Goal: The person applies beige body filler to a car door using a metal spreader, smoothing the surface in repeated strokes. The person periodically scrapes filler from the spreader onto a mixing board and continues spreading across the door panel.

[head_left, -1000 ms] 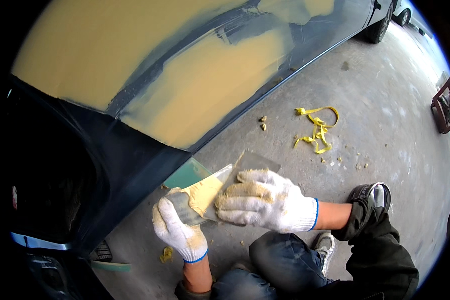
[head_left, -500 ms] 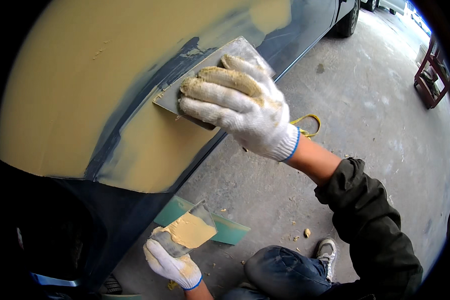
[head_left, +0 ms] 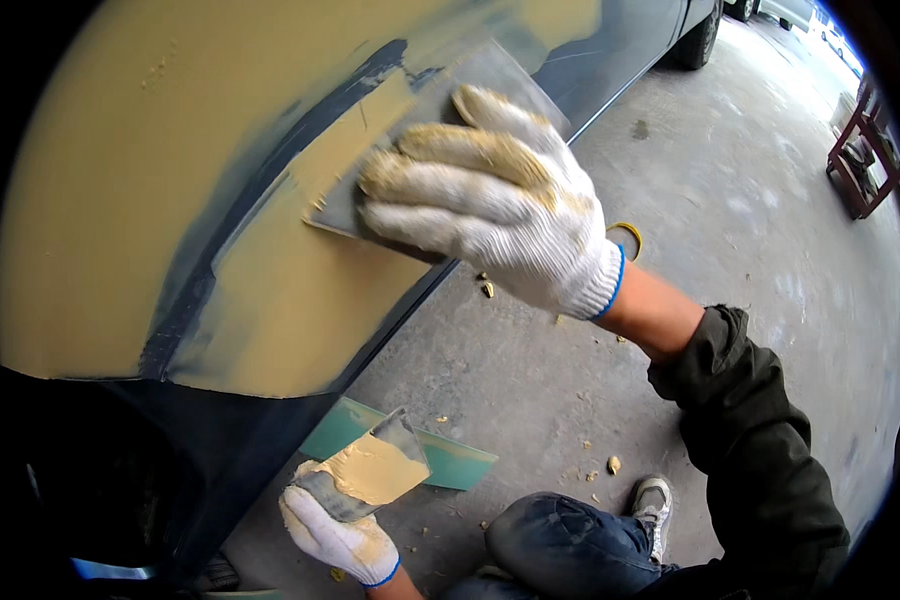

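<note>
My right hand [head_left: 500,205], in a white knit glove smeared with filler, grips a wide flat scraper [head_left: 485,65] laid against the car panel [head_left: 130,220]. The panel is largely coated in beige filler, with a dark curved band running through it and fresh filler along the scraper's left edge. Low at the bottom, my gloved left hand [head_left: 335,535] holds a smaller spreader [head_left: 405,435] carrying a lump of creamy beige filler [head_left: 365,470]. The right hand's fingertips rest on the back of the scraper.
Green boards [head_left: 460,460] lie below the panel on the concrete floor [head_left: 730,220], among dried crumbs [head_left: 614,465] and a yellow strip [head_left: 633,240]. A red trolley [head_left: 858,160] stands at the right; a car wheel [head_left: 703,35] is at the top. My knee [head_left: 560,540] is bent below.
My right hand has gone from beside the left hand's spreader up onto the panel, where a new strip of filler now shows. My left hand has moved a little down and left.
</note>
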Available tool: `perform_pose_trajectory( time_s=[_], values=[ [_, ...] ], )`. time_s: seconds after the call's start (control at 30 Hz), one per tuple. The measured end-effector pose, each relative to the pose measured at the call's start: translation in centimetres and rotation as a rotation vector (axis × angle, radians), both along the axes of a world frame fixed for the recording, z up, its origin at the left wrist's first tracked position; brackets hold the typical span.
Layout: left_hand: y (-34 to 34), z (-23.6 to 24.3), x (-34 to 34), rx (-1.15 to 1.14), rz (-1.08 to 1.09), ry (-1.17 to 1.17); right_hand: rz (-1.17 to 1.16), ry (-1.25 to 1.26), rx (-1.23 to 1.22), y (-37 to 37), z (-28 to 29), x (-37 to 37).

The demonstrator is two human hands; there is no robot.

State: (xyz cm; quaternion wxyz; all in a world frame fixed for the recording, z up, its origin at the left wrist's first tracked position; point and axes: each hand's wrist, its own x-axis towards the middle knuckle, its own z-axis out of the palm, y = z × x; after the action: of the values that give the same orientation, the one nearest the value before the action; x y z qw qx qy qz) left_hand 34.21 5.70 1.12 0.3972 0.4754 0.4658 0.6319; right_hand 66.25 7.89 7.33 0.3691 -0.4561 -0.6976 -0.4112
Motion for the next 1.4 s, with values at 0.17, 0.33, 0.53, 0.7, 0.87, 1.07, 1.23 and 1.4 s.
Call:
perform_pose_trajectory(
  time_s=[0.17,0.33,0.53,0.7,0.87,1.07,1.23,1.4],
  values=[
    [0.5,-0.8,-0.5,-0.006,-0.006,0.055,0.044,0.019,-0.119,-0.8,-3.9,-0.4],
    [0.4,-1.0,-0.8,-0.029,-0.059,0.070,0.020,0.041,-0.131,-0.1,-8.3,-0.2],
    [0.1,-0.6,-0.5,-0.018,-0.069,0.069,-0.027,0.074,-0.178,0.7,-12.6,0.3],
    [-1.1,-0.1,0.1,-0.049,-0.132,0.101,0.131,0.241,-0.290,-3.1,-10.7,-0.3],
    [-1.9,0.1,1.4,0.061,-0.279,0.440,0.928,1.072,-1.062,-9.0,-4.6,-4.7],
    [-2.1,0.7,0.7,0.066,-0.111,0.263,0.988,0.867,-1.100,-9.4,-6.1,-4.8],
    [-1.1,1.2,0.2,0.071,0.003,-0.023,0.120,0.244,-0.293,-5.5,-2.6,-1.9],
    [-1.6,1.5,0.4,0.059,-0.012,0.010,-0.056,0.031,0.031,-2.2,3.0,-0.1]
  ],
)
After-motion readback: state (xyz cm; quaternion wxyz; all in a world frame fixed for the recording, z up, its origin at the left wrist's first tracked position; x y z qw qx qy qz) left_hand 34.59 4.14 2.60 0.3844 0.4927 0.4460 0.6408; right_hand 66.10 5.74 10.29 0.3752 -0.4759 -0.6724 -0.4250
